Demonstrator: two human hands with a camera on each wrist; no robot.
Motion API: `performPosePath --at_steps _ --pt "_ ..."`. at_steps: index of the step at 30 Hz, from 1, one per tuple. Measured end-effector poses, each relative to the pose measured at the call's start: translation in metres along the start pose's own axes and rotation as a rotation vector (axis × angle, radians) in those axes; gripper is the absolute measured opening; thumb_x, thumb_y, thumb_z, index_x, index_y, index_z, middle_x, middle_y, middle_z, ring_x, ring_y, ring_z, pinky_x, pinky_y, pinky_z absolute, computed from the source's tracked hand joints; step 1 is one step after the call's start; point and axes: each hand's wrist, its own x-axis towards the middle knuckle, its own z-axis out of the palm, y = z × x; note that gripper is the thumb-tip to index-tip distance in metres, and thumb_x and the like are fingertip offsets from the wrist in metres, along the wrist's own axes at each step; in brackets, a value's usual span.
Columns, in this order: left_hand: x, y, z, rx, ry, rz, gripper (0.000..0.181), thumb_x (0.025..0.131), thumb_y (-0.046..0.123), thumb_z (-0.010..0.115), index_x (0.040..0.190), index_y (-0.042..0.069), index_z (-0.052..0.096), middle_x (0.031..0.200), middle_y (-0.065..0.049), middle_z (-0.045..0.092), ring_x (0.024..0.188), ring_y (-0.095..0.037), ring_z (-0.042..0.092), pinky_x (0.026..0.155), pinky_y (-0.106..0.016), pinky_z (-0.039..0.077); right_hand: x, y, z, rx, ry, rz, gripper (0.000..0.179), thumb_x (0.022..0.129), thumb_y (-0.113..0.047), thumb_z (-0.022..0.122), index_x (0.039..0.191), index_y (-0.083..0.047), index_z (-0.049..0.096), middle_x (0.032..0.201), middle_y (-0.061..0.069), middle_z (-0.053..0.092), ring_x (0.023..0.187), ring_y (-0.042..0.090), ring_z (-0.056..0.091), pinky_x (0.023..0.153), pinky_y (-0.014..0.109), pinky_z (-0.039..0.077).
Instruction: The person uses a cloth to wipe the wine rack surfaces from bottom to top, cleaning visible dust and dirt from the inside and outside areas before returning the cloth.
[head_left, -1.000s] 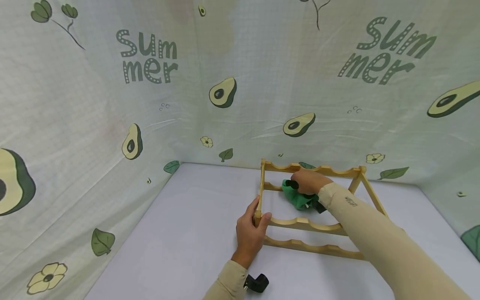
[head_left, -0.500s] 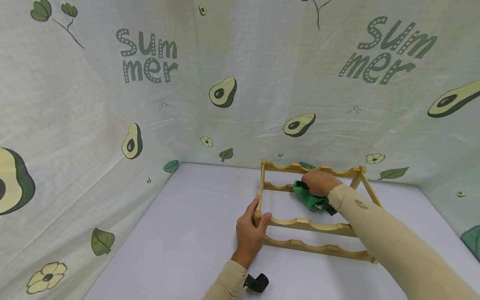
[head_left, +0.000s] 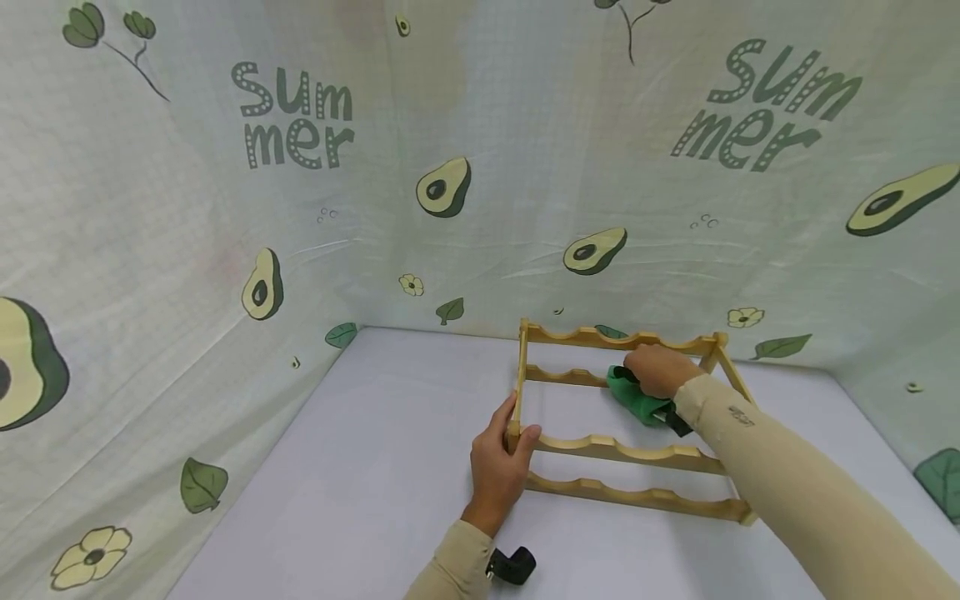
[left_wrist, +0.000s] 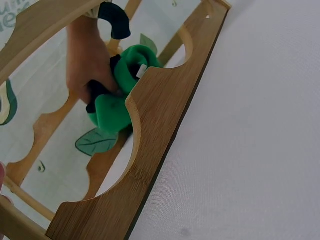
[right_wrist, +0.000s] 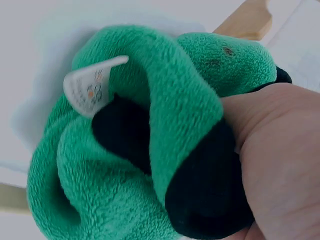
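Note:
A light wooden wine rack with scalloped rails stands on the white table. My left hand grips its near left corner post, thumb on the inner side and fingers outside. Inside the frame, towards the back right, my right hand holds a bunched green terry cloth with black patches. The right wrist view shows the cloth folded over itself, with a white label sticking out. In the left wrist view, the right hand clutches the cloth behind the scalloped rail.
A pale curtain printed with avocados and leaves rises behind and to the left of the table. A small black device sits at the left wrist. The right sleeve passes over the rack's right end.
My right hand has moved to the right with the cloth, along the inside of the rack's back. The left hand has kept its grip on the corner, and the rack has stayed in place.

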Motion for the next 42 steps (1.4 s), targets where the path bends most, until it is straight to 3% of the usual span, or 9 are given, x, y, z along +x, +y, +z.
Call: performPosePath --at_steps 9,12,17,24,34,39,42 --pt "0.001 -0.001 0.001 0.006 0.001 0.010 0.053 0.094 0.029 0.072 0.139 0.005 0.058 0.120 -0.016 0.069 0.085 -0.012 0.064 0.071 -0.028 0.054 -0.016 0.018 0.002 -0.029 -0.014 0.057 0.016 0.091 0.005 0.061 0.082 -0.007 0.066 0.070 0.001 0.057 0.062 0.017 0.049 0.058 0.033 0.045" --pt "0.002 -0.001 0.001 0.002 -0.002 0.002 0.053 0.094 0.030 0.072 0.139 0.005 0.059 0.114 -0.015 0.071 0.077 -0.010 0.060 0.065 -0.023 0.051 -0.019 0.022 0.004 -0.027 -0.015 0.070 0.017 0.091 0.006 0.061 0.080 -0.007 0.063 0.069 0.002 0.056 0.061 0.018 0.050 0.057 0.034 0.044" --pt "0.003 -0.001 0.002 0.000 0.005 0.003 0.054 0.094 0.032 0.072 0.138 0.005 0.060 0.089 -0.008 0.071 0.063 -0.006 0.048 0.052 -0.017 0.041 -0.020 0.022 0.005 -0.039 -0.009 0.112 0.013 0.092 0.005 0.061 0.082 -0.004 0.063 0.071 0.006 0.058 0.062 0.019 0.052 0.059 0.035 0.046" --pt "0.002 0.000 0.003 -0.005 -0.003 -0.010 0.055 0.093 0.033 0.072 0.140 0.006 0.059 0.095 -0.009 0.072 0.065 -0.006 0.051 0.054 -0.017 0.044 -0.021 0.019 0.007 0.013 0.011 0.181 0.010 0.093 0.004 0.061 0.084 -0.001 0.064 0.071 0.008 0.058 0.062 0.021 0.053 0.057 0.037 0.046" --pt "0.001 0.000 0.002 -0.019 -0.015 -0.017 0.056 0.093 0.030 0.073 0.140 0.004 0.058 0.082 -0.004 0.067 0.060 -0.004 0.046 0.052 -0.017 0.042 -0.022 0.021 0.011 0.053 0.019 0.208 0.010 0.092 0.003 0.058 0.084 -0.002 0.062 0.074 0.009 0.059 0.063 0.023 0.053 0.059 0.039 0.046" --pt "-0.001 0.001 0.001 -0.012 -0.013 -0.019 0.055 0.092 0.029 0.073 0.139 0.004 0.058 0.092 -0.008 0.071 0.064 -0.006 0.050 0.054 -0.017 0.043 -0.026 0.019 0.007 0.093 0.019 0.199 0.005 0.091 0.002 0.059 0.092 0.000 0.064 0.081 0.012 0.062 0.068 0.025 0.055 0.063 0.041 0.046" --pt "-0.001 0.000 0.001 -0.007 -0.007 -0.011 0.055 0.093 0.030 0.073 0.139 0.005 0.058 0.098 -0.010 0.072 0.066 -0.007 0.051 0.055 -0.017 0.044 -0.025 0.022 0.005 0.113 0.018 0.199 0.011 0.089 0.001 0.060 0.098 0.002 0.065 0.088 0.015 0.064 0.071 0.026 0.056 0.064 0.042 0.046"
